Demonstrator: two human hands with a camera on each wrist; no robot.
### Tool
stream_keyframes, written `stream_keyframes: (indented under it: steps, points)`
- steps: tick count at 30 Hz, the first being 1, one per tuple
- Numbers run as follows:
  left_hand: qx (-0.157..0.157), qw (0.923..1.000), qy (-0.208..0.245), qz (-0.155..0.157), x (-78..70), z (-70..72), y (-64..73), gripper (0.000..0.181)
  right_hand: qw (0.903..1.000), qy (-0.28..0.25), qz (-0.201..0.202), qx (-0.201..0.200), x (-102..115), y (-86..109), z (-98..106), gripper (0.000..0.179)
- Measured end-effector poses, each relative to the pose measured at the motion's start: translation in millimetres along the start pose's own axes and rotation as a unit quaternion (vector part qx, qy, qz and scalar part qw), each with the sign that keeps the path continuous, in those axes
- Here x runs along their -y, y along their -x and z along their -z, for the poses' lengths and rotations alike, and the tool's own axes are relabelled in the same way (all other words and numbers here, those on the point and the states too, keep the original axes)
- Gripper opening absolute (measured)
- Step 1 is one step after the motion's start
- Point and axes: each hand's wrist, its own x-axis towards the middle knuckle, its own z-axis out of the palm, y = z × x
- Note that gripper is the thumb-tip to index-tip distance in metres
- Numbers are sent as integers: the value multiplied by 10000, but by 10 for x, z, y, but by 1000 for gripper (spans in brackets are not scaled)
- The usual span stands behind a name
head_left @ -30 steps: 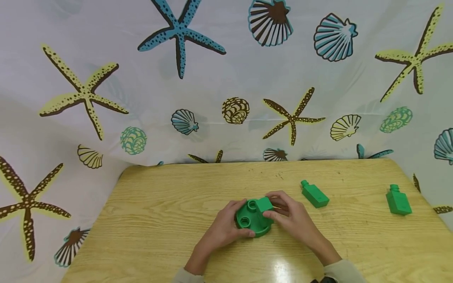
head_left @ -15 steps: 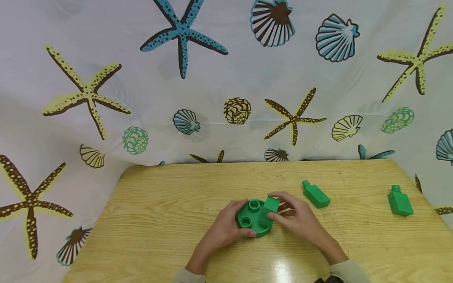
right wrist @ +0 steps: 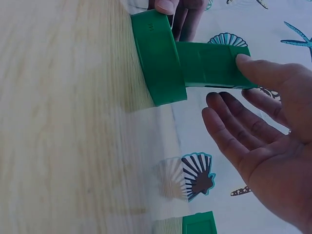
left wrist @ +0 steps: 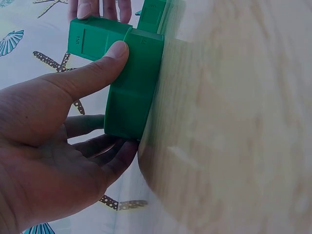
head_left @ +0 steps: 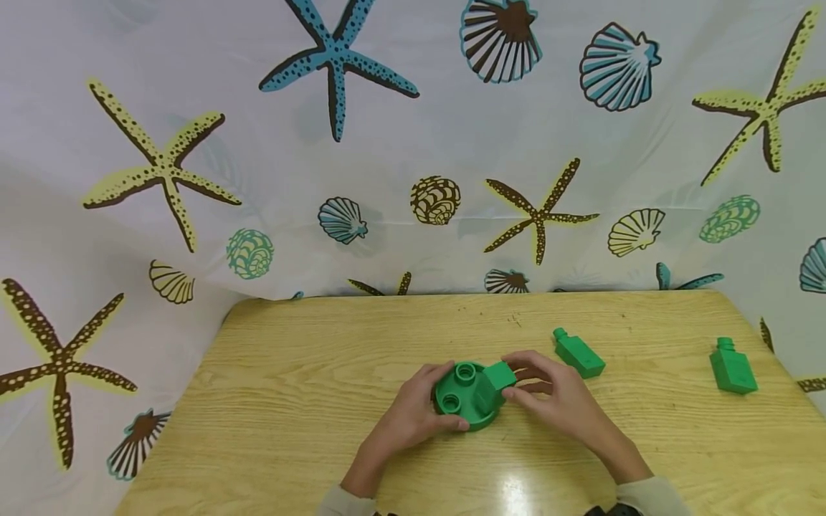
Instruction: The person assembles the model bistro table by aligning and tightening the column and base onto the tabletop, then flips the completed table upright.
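Note:
My left hand [head_left: 416,408] grips the round green base [head_left: 466,393] from its left side, with the thumb along the near rim and the fingers round the far side. Two ring-shaped threaded sockets [head_left: 464,372] show in its top. At its right side stands a green rectangular block [head_left: 500,375], neck end down like the loose bottle-shaped pieces; its lower end is hidden. With thumb and index finger, my right hand [head_left: 555,394] pinches the upper end of the block. In the right wrist view, the block [right wrist: 212,66] sticks straight out from the base [right wrist: 161,58].
A green bottle-shaped block with a threaded neck [head_left: 579,355] lies right of my right hand. Another such block [head_left: 733,369] lies near the table's right edge. A white cloth [head_left: 387,265] printed with starfish and shells hangs behind the wooden table [head_left: 290,387].
My right hand has shifted slightly right, and the block's top has turned and moved right with it. My left hand keeps its grip on the base. The head view has shifted a little.

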Motion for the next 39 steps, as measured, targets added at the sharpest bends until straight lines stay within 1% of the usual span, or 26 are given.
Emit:
stream_keyframes:
  steps: [6,9,12,15,17,21,24,28,35,39]
  points:
    - [-23,10000,-25,0,15,1,-12,96,9989,-473,60,7,-15,37,30,33]
    - [-20,10000,-33,-33,11,1,-8,96,9985,-540,55,30,-21,40,32,32]
    - [-28,10000,-48,-15,17,3,0,96,9985,-550,-70,27,-9,31,27,33]
    - [-51,10000,-34,22,21,3,3,96,9988,-464,-128,60,2,27,22,36]
    - [-65,10000,-23,21,23,2,4,96,9993,-337,-41,143,-3,26,10,40]
    - [-42,10000,-65,-10,19,-2,3,96,9987,-90,368,333,-27,33,-24,49]
    - [-34,10000,-88,5,8,2,6,95,9976,-51,581,372,-41,32,-51,51]
    - [-54,9999,-117,60,-5,-4,1,94,9976,40,632,272,-59,31,-82,50]
    - [-121,9997,-188,130,-42,-20,15,94,9957,444,811,64,-41,44,-114,49]
    - [-116,9995,-253,118,-55,-13,6,94,9965,373,738,79,-35,46,-112,49]
